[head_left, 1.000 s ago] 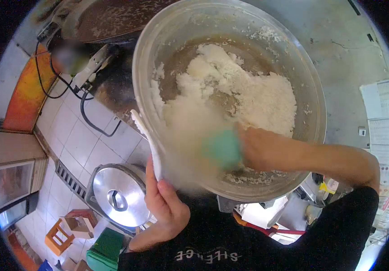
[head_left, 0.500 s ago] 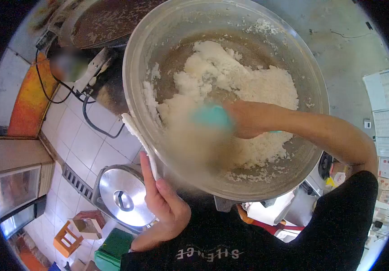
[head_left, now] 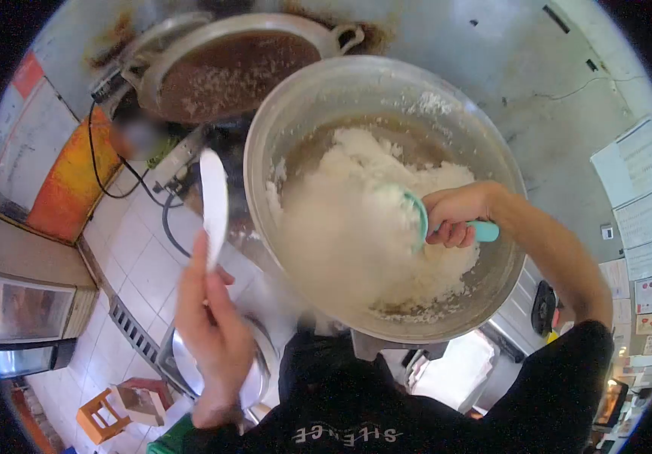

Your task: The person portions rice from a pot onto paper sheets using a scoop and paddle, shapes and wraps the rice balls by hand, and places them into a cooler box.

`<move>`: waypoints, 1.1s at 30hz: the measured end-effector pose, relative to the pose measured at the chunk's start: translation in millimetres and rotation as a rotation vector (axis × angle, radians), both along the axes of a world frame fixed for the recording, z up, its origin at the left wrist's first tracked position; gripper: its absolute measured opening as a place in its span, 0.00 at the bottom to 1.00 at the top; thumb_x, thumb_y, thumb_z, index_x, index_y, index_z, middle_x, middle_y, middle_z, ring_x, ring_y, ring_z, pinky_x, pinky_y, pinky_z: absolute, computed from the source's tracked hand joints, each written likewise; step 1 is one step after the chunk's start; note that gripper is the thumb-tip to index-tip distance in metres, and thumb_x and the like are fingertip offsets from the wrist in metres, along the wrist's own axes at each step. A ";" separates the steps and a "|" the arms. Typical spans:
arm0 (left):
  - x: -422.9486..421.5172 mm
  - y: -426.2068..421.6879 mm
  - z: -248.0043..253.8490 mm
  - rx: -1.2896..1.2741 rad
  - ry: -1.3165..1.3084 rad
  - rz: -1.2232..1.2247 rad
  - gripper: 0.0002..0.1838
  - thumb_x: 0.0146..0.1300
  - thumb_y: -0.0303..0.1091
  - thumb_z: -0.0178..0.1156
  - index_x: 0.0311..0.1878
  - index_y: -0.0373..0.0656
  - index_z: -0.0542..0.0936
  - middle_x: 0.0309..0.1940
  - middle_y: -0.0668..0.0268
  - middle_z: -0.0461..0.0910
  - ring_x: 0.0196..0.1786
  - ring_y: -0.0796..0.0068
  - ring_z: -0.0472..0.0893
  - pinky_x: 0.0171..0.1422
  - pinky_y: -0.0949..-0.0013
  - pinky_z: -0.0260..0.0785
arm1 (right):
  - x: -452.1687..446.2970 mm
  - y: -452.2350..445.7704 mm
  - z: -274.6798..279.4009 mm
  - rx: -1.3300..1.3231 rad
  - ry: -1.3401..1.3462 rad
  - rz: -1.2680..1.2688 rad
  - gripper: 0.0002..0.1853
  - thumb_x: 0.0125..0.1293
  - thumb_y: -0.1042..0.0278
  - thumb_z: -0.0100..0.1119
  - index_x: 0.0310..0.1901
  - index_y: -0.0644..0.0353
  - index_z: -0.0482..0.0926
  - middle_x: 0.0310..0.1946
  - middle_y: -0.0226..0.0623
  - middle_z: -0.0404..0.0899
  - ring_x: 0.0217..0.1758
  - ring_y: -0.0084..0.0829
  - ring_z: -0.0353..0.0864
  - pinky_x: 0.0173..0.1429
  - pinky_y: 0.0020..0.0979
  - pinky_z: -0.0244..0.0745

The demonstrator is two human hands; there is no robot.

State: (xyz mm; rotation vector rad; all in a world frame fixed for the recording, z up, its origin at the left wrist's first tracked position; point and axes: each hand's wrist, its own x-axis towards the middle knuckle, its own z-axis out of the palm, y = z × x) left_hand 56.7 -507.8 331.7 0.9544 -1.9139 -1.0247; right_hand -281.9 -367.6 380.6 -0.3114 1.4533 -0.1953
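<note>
My right hand (head_left: pixel 458 216) grips the handle of a turquoise scoop (head_left: pixel 415 219), whose bowl is among white rice (head_left: pixel 447 181) in a large metal pot (head_left: pixel 511 163). White steam blurs the rice left of the scoop. My left hand (head_left: pixel 212 310) holds a white paddle (head_left: pixel 214 204) upright, outside the pot's left rim and apart from it. Its fingers are closed round the paddle's lower end.
Behind on the left stands a wide pan (head_left: pixel 242 72) of brown liquid. A lidded metal pot (head_left: pixel 254 378) is below my left hand, near an orange stool (head_left: pixel 102 416). Papers (head_left: pixel 632 189) hang at the right. A black hose (head_left: pixel 171 227) runs at the left.
My left hand has moved left with the paddle, away from the pot's rim. My right hand has shifted right, and the scoop shows more clearly. The view has tilted up, showing more of the back pan.
</note>
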 end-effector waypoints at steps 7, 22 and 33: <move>-108.1 -22.6 69.7 -0.295 0.048 -0.566 0.20 0.77 0.35 0.49 0.63 0.33 0.76 0.28 0.57 0.81 0.32 0.73 0.84 0.34 0.67 0.72 | 43.1 12.8 54.6 -0.537 0.119 -0.727 0.07 0.72 0.70 0.50 0.34 0.51 0.65 0.17 0.19 0.56 0.13 0.11 0.53 0.13 0.20 0.48; -171.3 47.4 67.7 -0.456 0.034 -0.714 0.14 0.69 0.29 0.51 0.50 0.29 0.81 0.33 0.36 0.80 0.39 0.36 0.81 0.45 0.48 0.73 | 54.0 36.8 32.7 -0.827 0.153 -1.061 0.02 0.68 0.77 0.42 0.36 0.60 0.64 0.20 0.25 0.59 0.16 0.17 0.56 0.17 0.22 0.54; -151.0 22.7 80.4 -0.387 -0.293 -0.734 0.13 0.69 0.32 0.52 0.40 0.31 0.81 0.34 0.40 0.81 0.42 0.36 0.81 0.48 0.47 0.72 | 37.6 67.9 32.2 -0.835 -0.284 -1.215 0.14 0.73 0.75 0.45 0.27 0.53 0.60 0.18 0.19 0.56 0.14 0.11 0.54 0.13 0.16 0.55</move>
